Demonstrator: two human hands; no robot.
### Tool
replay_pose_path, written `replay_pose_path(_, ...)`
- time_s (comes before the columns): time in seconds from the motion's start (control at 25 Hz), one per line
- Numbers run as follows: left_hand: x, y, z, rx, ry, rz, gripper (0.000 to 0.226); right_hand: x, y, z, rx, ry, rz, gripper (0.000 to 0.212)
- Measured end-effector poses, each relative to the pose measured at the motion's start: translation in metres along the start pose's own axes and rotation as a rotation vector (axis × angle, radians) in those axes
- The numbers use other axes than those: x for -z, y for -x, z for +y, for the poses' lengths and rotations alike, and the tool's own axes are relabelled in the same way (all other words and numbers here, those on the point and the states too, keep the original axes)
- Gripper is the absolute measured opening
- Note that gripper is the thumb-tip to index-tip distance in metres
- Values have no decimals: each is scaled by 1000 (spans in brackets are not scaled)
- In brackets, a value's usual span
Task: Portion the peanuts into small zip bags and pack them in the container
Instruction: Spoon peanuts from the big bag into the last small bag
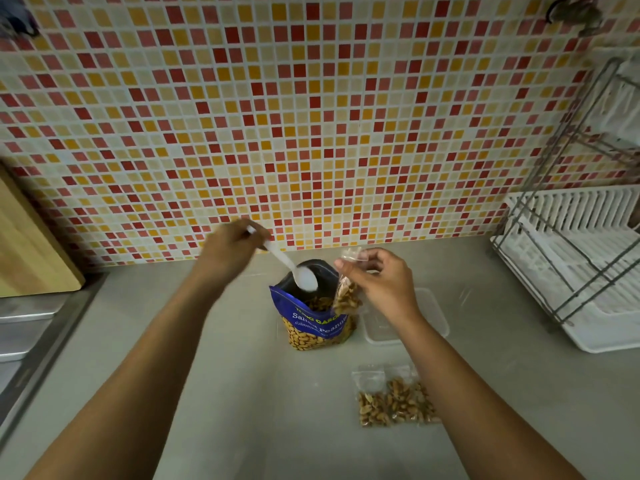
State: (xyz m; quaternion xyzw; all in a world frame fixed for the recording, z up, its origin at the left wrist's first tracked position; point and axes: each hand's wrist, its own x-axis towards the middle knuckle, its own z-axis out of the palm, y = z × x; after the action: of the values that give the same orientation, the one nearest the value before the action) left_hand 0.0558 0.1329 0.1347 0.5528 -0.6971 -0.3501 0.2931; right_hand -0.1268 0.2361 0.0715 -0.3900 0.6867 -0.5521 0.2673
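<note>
A blue peanut bag (313, 323) stands open on the grey counter, peanuts showing inside. My left hand (230, 252) grips a white plastic spoon (298, 273) whose empty bowl hangs over the bag's mouth. My right hand (379, 280) pinches the top of a small clear zip bag (346, 296), partly filled with peanuts, hanging just right of the big bag. Two filled zip bags (394, 401) lie flat on the counter nearer me. A clear plastic container (438, 318) sits right of the peanut bag, partly hidden by my right wrist.
A white dish rack with a wire frame (568, 268) occupies the right side. A wooden board (31, 244) leans at the left above a steel sink edge (31, 323). The tiled wall (311, 133) rises behind the counter.
</note>
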Motion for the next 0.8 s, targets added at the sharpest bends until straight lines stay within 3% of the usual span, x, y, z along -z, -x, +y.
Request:
replay_pose_path(0.08, -30, 5, -23, -20, -144, -154, 21, 2, -2, -6, 11, -13, 3, 33)
replay_pose_path(0.16, -47, 5, -46, -1, -214, -195, 19, 3, 0, -12, 25, -21, -4, 32)
replay_pose_path(0.24, -51, 10, -58, 5, -310, -135, 18, 6, 4, -18, 53, -19, -5, 30)
replay_pose_path(0.32, -50, 26, -57, -41, -313, 40, 37, 9, 8, -21, 72, -13, -3, 30)
replay_pose_path(0.4, -47, 54, -48, -95, -1, 92, 35, 10, 14, -22, 77, -13, -8, 31)
replay_pose_path(0.48, -48, 87, -34, -55, 408, -195, 28, 7, 19, -22, 50, -29, -23, 36)
replay_pose_path(0.52, -52, 98, -30, -29, 501, -322, 30, 6, 21, -21, 34, -31, -37, 39)
replay_pose_path(0.56, -58, 105, -31, -18, 536, -374, 32, 6, 24, -21, 22, -26, -58, 41)
replay_pose_path(0.68, -74, 110, -37, 63, 599, -285, 22, 15, 29, -15, -55, -51, -180, 44)
replay_pose_path(0.8, -84, 119, -41, 165, 744, -297, 10, 31, 32, -5, -132, -180, -345, 11)
